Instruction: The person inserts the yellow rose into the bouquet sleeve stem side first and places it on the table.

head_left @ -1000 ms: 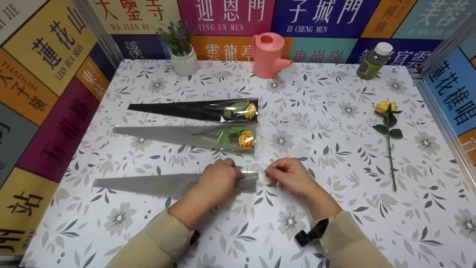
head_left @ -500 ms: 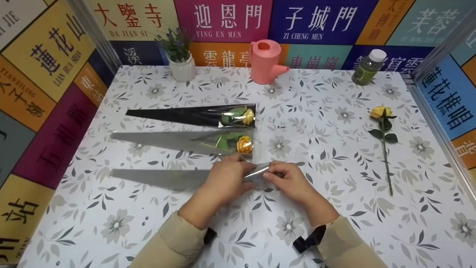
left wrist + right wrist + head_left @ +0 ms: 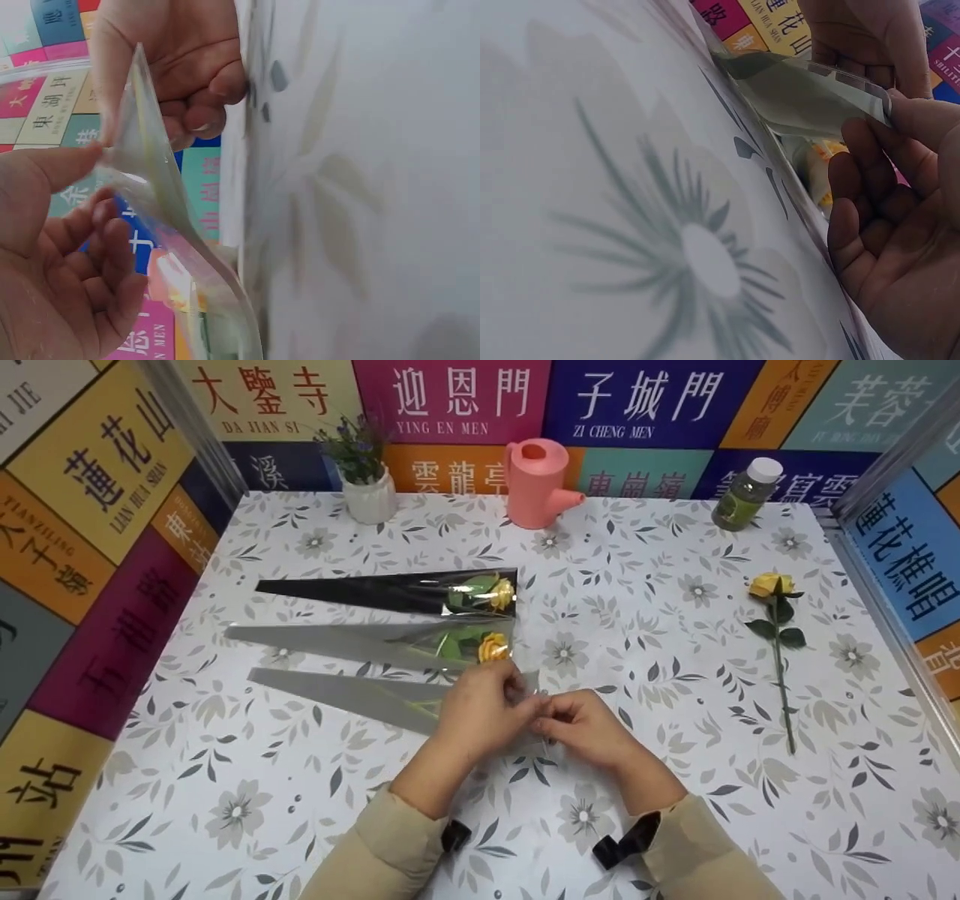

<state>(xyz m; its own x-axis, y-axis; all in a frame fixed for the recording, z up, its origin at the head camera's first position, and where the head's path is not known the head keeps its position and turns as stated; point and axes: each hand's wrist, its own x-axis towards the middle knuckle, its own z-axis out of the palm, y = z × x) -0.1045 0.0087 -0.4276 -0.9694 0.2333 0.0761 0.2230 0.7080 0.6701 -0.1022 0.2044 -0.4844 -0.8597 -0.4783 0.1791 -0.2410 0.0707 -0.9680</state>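
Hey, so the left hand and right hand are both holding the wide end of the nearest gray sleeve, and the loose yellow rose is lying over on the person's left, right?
Not quite: the loose yellow rose lies on the person's right, as the head view shows. The left hand and right hand do hold the nearest gray sleeve by its wide end.

The left hand (image 3: pixel 45 277) over there pinches a clear plastic sleeve (image 3: pixel 150 159) by its edge, and the right hand (image 3: pixel 180 60) grips it too. Beside the sleeve I see the leaf-printed tabletop (image 3: pixel 405 112); behind the sleeve, bright lettered wall panels (image 3: pixel 56 109).
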